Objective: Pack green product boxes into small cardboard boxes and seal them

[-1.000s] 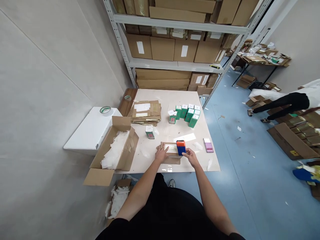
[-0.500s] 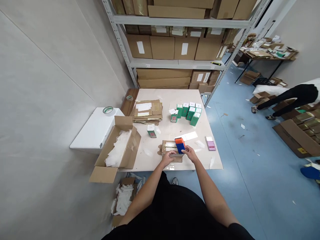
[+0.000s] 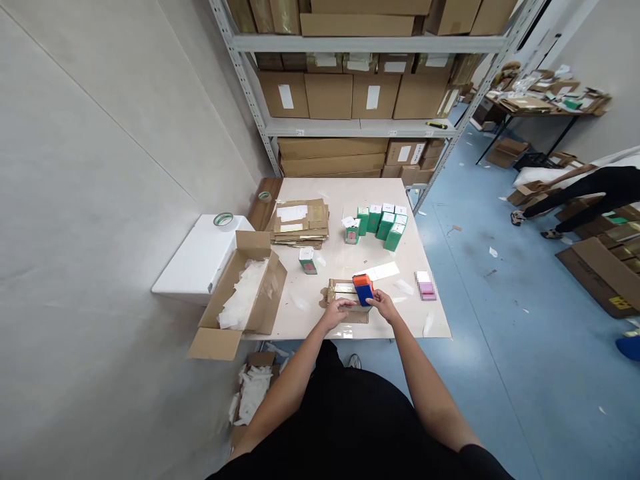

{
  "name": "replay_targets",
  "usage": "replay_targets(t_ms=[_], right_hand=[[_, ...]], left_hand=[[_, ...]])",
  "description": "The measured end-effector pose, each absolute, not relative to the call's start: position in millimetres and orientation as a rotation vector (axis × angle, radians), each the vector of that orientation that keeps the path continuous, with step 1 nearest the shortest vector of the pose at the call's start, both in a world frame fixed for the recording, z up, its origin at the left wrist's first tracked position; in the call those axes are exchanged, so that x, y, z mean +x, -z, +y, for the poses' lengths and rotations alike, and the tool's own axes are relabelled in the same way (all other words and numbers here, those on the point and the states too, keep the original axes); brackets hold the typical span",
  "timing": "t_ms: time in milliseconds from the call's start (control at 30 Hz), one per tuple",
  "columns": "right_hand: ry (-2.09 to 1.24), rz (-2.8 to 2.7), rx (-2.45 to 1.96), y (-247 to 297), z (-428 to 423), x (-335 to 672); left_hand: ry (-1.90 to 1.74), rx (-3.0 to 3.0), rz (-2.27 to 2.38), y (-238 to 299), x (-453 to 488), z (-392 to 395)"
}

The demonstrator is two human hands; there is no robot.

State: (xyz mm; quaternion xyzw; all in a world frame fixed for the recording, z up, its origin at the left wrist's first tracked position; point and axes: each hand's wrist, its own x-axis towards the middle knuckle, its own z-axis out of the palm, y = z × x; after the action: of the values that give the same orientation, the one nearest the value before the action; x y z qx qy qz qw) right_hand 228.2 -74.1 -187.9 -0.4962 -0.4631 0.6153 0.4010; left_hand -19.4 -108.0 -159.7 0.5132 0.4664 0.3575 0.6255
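Note:
A small cardboard box (image 3: 343, 291) lies near the front edge of the table, with a flap spread toward me. My right hand (image 3: 383, 307) grips the lower end of a blue and orange block-like object (image 3: 363, 291), whose exact kind I cannot make out. It is tilted over the right part of the box, orange end up. My left hand (image 3: 338, 312) rests at the near side of the box, fingers stretched and apart from the blue object. A green and white carton (image 3: 308, 261) stands behind and left of the box. A white paper strip (image 3: 383, 271) lies behind the object.
Several green cartons (image 3: 387, 225) stand at the back right, beside flattened cardboard (image 3: 300, 220). An open carton (image 3: 274, 293) with white packing material is at left. Purple-white packets (image 3: 426, 287) lie at right. Shelving (image 3: 360, 127) stands behind; a person (image 3: 590, 193) bends at far right.
The whole view has shifted slightly to the right. Both hands and the blue and orange object keep nearly the same place over the box. The person at far right shows an arm reaching down.

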Motion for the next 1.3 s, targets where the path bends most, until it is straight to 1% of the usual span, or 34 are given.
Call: replay_targets(t_ms=[133,267,367,667,900,1033,1300], right_hand=[[-1.549,-1.204,-1.281,186,-73,227],[-1.54,-1.214,-1.278,186,-73,226],[-1.553,-1.189,-1.268,187,-73,227],[-1.597,-1.149,-1.282,187,-71,232],[-1.495,-1.394,-1.335,182,-62,223],[-1.489,-1.45,-1.342,180,-56,220],[-1.682,-1.578,-1.301,170,-47,230]], left_hand=[[-0.807,1.211,1.228,163,-10,-111],[-0.682,1.161,1.089,159,-1,-110],[-0.71,1.078,1.035,152,-5,-108],[-0.978,0.792,0.938,118,-48,-105],[-1.219,0.622,0.938,95,-76,-94],[-1.378,0.511,1.021,92,-84,-81],[-1.628,0.221,1.239,112,-95,-49]])
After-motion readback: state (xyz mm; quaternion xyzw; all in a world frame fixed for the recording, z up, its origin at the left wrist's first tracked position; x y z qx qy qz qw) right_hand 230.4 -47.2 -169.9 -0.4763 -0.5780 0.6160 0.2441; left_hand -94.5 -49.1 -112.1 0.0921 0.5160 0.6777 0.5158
